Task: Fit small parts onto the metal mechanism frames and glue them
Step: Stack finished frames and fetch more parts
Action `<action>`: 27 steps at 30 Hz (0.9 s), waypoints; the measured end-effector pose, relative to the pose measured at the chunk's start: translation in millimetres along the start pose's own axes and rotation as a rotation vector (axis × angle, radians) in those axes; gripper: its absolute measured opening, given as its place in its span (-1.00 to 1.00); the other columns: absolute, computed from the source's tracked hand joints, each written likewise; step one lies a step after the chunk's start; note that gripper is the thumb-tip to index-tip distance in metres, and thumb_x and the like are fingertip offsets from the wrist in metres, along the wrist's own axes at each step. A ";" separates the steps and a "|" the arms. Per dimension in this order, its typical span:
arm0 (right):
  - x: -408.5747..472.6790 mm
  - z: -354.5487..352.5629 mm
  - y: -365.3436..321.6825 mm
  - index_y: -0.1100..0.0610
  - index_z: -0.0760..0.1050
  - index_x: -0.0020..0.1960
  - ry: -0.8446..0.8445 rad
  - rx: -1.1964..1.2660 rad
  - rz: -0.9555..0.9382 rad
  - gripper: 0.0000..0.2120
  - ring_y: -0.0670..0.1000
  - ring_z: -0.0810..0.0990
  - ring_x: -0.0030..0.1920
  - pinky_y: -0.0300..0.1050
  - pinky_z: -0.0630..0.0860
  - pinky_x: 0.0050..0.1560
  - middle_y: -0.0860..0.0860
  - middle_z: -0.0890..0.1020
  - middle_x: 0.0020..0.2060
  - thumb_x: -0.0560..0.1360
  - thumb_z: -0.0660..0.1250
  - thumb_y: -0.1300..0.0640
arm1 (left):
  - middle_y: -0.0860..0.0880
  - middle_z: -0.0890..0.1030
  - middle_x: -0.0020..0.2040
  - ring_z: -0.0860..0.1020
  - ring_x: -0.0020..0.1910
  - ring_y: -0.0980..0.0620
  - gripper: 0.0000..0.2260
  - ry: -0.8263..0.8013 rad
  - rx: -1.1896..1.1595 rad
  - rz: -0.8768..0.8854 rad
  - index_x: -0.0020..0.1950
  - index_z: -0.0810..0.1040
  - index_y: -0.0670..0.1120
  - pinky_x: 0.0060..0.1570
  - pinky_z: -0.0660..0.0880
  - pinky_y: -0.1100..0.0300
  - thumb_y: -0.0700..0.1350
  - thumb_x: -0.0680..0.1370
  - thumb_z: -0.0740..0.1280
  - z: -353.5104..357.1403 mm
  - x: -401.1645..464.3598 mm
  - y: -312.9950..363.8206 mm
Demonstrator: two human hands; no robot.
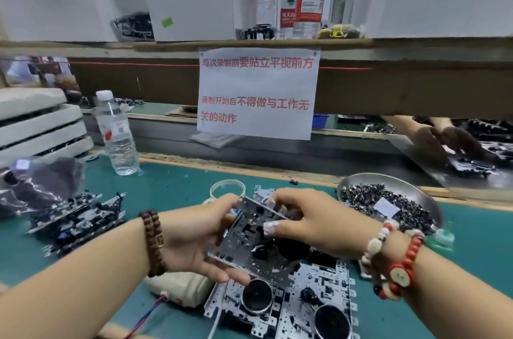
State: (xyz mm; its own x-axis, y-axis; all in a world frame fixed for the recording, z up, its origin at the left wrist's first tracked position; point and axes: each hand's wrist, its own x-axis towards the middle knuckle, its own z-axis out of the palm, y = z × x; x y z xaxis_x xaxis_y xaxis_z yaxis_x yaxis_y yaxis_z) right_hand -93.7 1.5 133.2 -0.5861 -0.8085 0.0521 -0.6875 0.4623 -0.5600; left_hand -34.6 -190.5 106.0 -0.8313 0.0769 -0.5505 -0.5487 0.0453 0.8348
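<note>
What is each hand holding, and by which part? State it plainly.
The left hand holds the metal frame by its left edge. The right hand has its grip on the frame's top right part.

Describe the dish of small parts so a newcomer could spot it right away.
Start at the green mat on the bench and look to its far right edge, beyond the right hand. The round metal dish there is the only container heaped with tiny dark parts.

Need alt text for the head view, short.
Both hands hold a metal mechanism frame above the green mat: left hand grips its edge, right hand pinches at its top. More frames lie below; a parts dish sits right.
</note>
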 end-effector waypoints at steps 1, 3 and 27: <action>-2.5 3.0 3.8 0.04 0.48 0.06 0.020 0.059 0.033 -0.80 -0.04 0.57 0.01 -0.15 0.49 0.07 -0.05 0.61 0.00 0.49 0.33 -0.02 | -0.22 0.56 0.20 0.65 -0.27 -0.11 -0.54 0.034 0.019 0.018 0.20 0.49 -0.05 -0.43 0.53 0.20 0.24 0.46 0.23 4.2 -3.1 0.5; -8.1 9.6 12.7 0.08 0.51 0.04 0.072 0.197 0.116 -0.83 -0.10 0.59 -0.07 -0.24 0.52 -0.03 -0.06 0.63 -0.06 0.49 0.34 0.04 | -0.23 0.60 0.10 0.66 -0.29 -0.11 -0.46 0.073 0.098 0.014 0.23 0.43 -0.07 -0.48 0.52 0.23 0.29 0.43 0.21 15.0 -9.2 5.8; -7.3 89.0 13.7 0.27 0.19 0.41 0.170 0.989 0.714 -0.44 0.15 0.49 0.14 -0.01 0.65 -0.26 0.15 0.31 0.36 0.52 0.32 0.11 | 0.03 0.22 0.35 0.26 0.27 -0.03 -0.48 0.503 1.646 0.340 0.44 0.03 0.08 0.26 0.30 0.08 -0.02 0.50 0.09 32.4 -25.6 -58.8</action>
State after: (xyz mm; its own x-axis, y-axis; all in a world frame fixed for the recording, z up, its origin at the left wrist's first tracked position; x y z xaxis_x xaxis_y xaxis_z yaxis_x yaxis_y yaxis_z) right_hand -60.8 -18.7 51.6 -0.7966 -0.3953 -0.4573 0.3875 0.2467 -0.8882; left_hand 21.8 -162.9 71.2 -0.9986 0.0224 -0.0482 0.0288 0.9901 -0.1371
